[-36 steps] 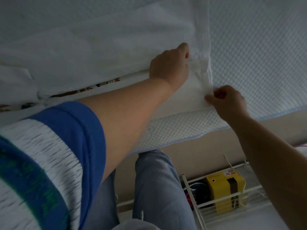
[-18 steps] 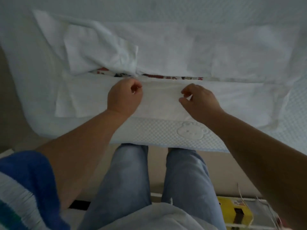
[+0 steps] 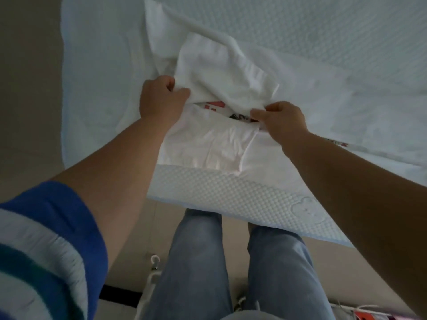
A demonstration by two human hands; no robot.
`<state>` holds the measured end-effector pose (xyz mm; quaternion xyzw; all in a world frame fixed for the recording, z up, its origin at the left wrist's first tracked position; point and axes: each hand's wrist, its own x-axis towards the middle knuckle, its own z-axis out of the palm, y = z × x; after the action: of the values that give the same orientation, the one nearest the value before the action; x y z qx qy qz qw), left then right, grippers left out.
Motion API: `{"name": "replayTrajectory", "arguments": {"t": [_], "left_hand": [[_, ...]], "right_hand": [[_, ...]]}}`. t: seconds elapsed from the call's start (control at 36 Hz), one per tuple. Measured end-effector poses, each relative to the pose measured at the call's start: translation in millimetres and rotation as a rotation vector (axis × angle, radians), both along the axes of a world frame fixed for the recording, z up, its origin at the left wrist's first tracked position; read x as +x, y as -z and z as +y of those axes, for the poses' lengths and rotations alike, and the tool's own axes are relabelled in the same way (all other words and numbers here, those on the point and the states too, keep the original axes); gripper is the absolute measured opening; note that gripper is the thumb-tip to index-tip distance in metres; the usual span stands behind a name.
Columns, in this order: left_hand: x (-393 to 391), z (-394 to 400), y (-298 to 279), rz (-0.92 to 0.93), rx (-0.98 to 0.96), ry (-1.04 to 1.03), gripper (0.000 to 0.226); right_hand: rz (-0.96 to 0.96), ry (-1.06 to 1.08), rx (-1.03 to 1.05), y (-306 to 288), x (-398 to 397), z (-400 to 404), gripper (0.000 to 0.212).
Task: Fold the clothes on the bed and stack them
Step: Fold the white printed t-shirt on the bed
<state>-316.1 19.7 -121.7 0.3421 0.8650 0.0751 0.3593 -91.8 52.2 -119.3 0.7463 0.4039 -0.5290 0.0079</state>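
The white shirt (image 3: pixel 221 72) was thin and creased, with a red and black print showing in a gap between its layers. It lay spread on the bed (image 3: pixel 346 42), near the front edge, one sleeve folded flat toward the person. The left hand (image 3: pixel 159 98) gripped a bunched fold at the shirt's left side, fingers curled round the cloth. The right hand (image 3: pixel 282 118) pinched the same raised fold further right, just above the print.

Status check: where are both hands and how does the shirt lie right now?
Left hand and right hand each pinch the folded white cotton T-shirt, sleeve flap lifted. Red printed graphic shows beneath. Shirt lies on the white quilted bed cover. Nothing obstructing.
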Motion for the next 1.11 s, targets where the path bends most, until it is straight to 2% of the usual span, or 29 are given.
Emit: {"name": "replayTrajectory", "arguments": {"t": [0.06, 0.17, 0.25, 0.31, 0.39, 0.44, 0.53, 0.61, 0.72, 0.81, 0.92, 1.03, 1.11], "left_hand": [[-3, 3, -3, -0.047, 0.076, -0.059, 0.025], [-8, 5, -20, -0.205, 0.244, -0.175, 0.016], [-15, 1, -34, -0.326, 0.356, -0.179, 0.019], [-23, -4, -38, -0.329, 0.393, -0.116, 0.019], [-31, -11, -27, -0.214, 0.336, 0.021, 0.017], [-35, -16, -12, -0.086, 0.166, 0.127, 0.017], [-37, -20, 4, -0.028, -0.011, 0.134, 0.012], [-38, -11, 5, 0.015, 0.048, 0.079, 0.013], [-44, 8, 2, 0.088, 0.134, -0.004, 0.024], [-53, 30, 3, 0.113, 0.173, -0.064, 0.039], [-67, 71, 9, 0.078, 0.148, -0.034, 0.043], [-79, 105, 11, -0.077, 0.067, -0.014, 0.051], [-82, 110, 11, -0.181, 0.101, -0.019, 0.042]], "right_hand": [[0.045, 0.107, 0.023, -5, -3, 1, 0.016], [0.206, 0.292, 0.001, -11, -6, 3, 0.015], [0.25, 0.339, -0.031, -15, -2, 4, 0.013], [0.253, 0.336, -0.035, -15, 3, 5, 0.013], [0.183, 0.167, -0.033, -11, 5, 6, 0.016], [0.089, 0.021, -0.042, -7, 0, 4, 0.019], [0.011, -0.032, -0.069, -4, -11, 6, 0.018], [-0.05, 0.018, -0.061, -4, -19, 16, 0.032], [-0.339, -0.17, 0.169, -4, -21, 22, 0.048], [-0.297, -0.267, 0.372, -6, -31, 32, 0.044], [-0.279, -0.525, 0.547, -1, -58, 65, 0.044], [-0.328, -0.825, 0.437, 6, -87, 96, 0.041], [-0.299, -1.017, 0.427, 6, -95, 107, 0.033]]}}
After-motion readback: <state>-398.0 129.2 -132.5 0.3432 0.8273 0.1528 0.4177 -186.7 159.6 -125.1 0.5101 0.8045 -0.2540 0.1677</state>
